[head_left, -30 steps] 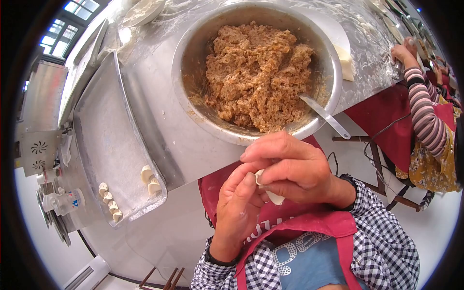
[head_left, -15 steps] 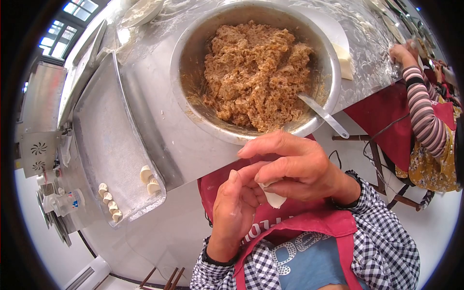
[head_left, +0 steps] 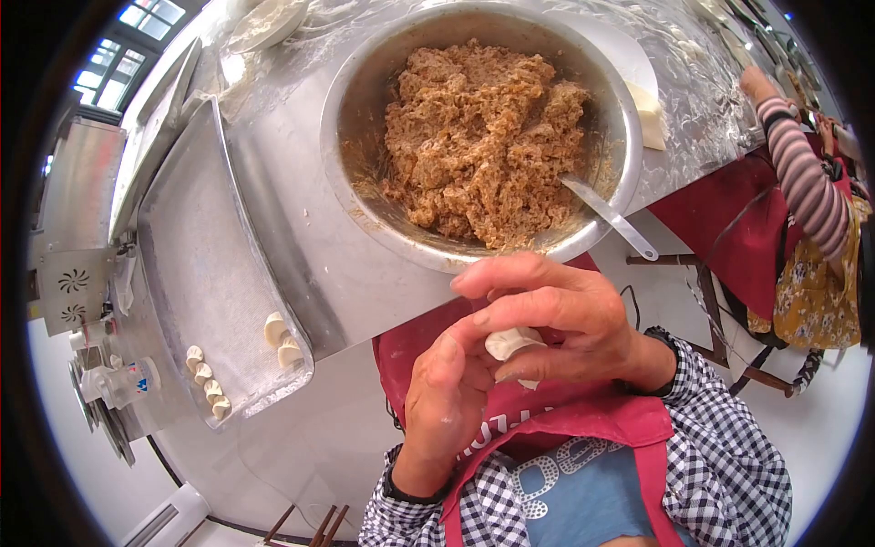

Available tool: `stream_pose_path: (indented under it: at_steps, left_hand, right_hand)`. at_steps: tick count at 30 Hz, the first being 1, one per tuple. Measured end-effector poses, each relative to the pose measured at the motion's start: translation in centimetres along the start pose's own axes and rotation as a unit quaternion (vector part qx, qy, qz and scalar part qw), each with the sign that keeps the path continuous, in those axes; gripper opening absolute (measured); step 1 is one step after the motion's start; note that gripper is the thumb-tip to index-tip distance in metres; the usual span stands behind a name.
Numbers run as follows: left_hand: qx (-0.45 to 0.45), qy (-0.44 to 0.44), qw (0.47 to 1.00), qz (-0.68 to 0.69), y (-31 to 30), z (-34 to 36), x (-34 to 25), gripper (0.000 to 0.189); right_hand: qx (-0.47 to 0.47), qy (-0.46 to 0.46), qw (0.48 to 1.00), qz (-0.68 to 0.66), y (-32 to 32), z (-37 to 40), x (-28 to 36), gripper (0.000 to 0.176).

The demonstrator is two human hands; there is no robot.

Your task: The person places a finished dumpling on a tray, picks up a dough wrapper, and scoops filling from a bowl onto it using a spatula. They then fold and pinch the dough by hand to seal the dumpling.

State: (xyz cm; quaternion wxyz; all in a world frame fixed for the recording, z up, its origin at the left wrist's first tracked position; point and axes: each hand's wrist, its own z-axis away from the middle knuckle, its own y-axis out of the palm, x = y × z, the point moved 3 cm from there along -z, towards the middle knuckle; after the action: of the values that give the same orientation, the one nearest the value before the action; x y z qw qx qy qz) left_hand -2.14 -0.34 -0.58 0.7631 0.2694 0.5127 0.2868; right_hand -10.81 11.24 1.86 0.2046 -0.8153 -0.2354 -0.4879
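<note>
In front of my apron, both hands are together around a small white dumpling (head_left: 512,343). My right hand (head_left: 576,317) has its fingers curled over the dumpling, with the thumb below it. My left hand (head_left: 441,394) presses against it from the other side, its fingertips meeting those of the right. Part of the dumpling is hidden by the fingers. Just beyond my hands stands a large metal bowl (head_left: 339,187) heaped with brown minced filling (head_left: 483,137). A metal-handled utensil (head_left: 615,219) leans on the bowl's near right rim, its other end in the filling.
A metal tray (head_left: 205,273) at the left holds several shaped dumplings (head_left: 213,387) near its front end. White dough (head_left: 649,114) lies right of the bowl on the floury table (head_left: 702,100). Another person's striped sleeve (head_left: 807,182) reaches over the table at the right.
The dumpling has turned between my fingers and shows more of its rounded side. My right hand has closed around it slightly. The other person's arm has moved up and away.
</note>
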Motion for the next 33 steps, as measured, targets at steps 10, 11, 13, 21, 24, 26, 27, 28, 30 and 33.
stream_pose_path:
  at_steps: [10,11,13,21,24,26,27,28,30,33]
  left_hand:
    - [0.031,0.021,0.999,0.0,0.1,-0.2,0.1,0.058]
    - [0.054,0.022,0.998,0.012,0.1,-0.2,0.0,0.058]
    - [0.022,0.01,1.0,0.001,0.6,0.1,-0.2,0.058]
    - [0.015,0.014,0.999,-0.028,0.7,-0.1,-0.2,0.058]
    - [0.021,0.025,0.999,-0.03,0.5,-0.2,-0.1,0.059]
    - [0.011,0.014,0.999,0.034,0.3,-0.1,0.1,0.057]
    - [0.011,0.014,0.999,0.034,0.4,-0.1,0.1,0.057]
    - [0.008,0.022,0.999,0.041,0.6,-0.1,0.0,0.056]
    - [0.006,0.03,0.998,0.047,0.6,-0.3,-0.1,0.054]
    - [0.046,0.03,0.998,0.036,0.6,-0.5,-0.1,0.051]
  right_hand:
    - [0.034,-0.058,0.998,-0.012,0.1,0.6,-0.8,0.02]
    - [0.029,-0.044,0.999,-0.004,0.1,0.5,-0.5,0.02]
    - [0.019,-0.008,0.999,-0.027,0.3,0.4,0.0,0.02]
    - [0.038,-0.077,0.996,-0.019,0.3,0.4,-0.8,0.022]
    - [0.043,-0.062,0.997,0.007,0.4,0.5,-0.5,0.021]
    - [0.002,0.03,0.999,-0.017,0.5,0.1,0.2,0.021]
    - [0.002,0.031,0.999,-0.017,0.5,0.2,0.2,0.021]
    - [-0.003,0.024,1.0,-0.016,0.5,0.2,0.1,0.022]
    - [-0.009,0.017,1.0,-0.014,0.5,0.5,-0.3,0.023]
    - [0.008,-0.041,0.999,-0.029,0.4,1.0,-1.4,0.026]
